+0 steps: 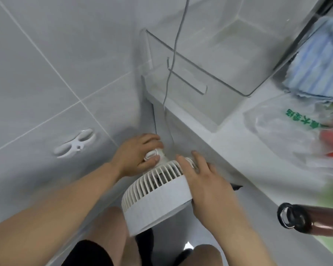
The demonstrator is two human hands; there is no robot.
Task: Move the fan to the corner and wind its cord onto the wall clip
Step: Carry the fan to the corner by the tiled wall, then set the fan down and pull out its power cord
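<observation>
Fan: white, tilted, held low in tiled corner beside white counter.
Left hand: clenched around fan's rear hub.
Right hand: fingers flat on grille rim, grasping.
Cord: hanging slack past clear bin.
Wall clip: white, on grey tiled wall, left of fan, bare.

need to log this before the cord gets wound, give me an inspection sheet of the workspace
surface: white counter, partly bare
job's things: white fan held low by the tiled wall; white wall clip holds no cord
clutter: clear bin, plastic bag, striped cloth, brown bottle
grippers: left hand on fan's knob end; right hand on its grille
cables: grey cord hangs loose from above
surroundings: grey wall tiles
</observation>
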